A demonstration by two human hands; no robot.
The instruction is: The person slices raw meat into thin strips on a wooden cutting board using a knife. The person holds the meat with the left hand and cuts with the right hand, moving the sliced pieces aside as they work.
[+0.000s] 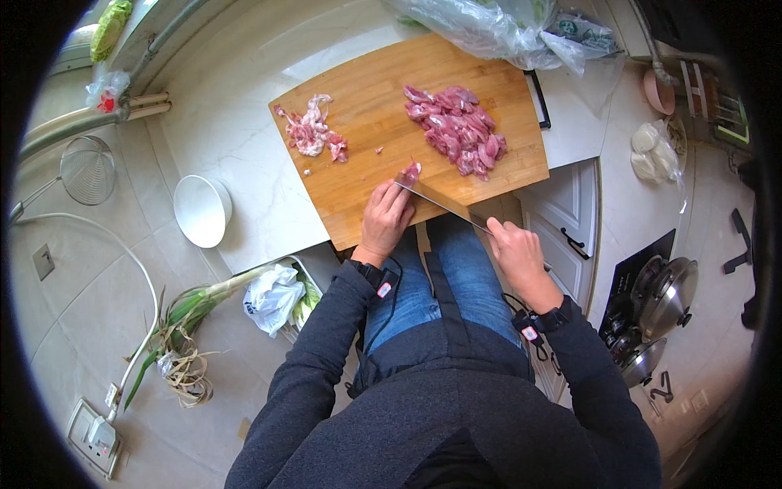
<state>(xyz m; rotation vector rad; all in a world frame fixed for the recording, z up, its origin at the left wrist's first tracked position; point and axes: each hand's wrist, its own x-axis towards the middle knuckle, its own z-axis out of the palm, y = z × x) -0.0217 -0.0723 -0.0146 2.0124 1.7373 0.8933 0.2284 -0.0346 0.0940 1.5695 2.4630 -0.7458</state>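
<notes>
On the bamboo cutting board, my left hand presses its fingertips on a small piece of raw meat. My right hand grips the handle of a kitchen knife. The blade slants up to the left, its tip end at the meat beside my left fingertips. A heap of cut raw meat lies toward the board's right side. Pale fatty trimmings form a smaller pile on the left, with a few scraps between the piles.
A white bowl stands left of the board. Clear plastic bags lie beyond its far right edge. Scallions and a tied white bag are at lower left. Lidded pots stand at right; a wire strainer hangs left.
</notes>
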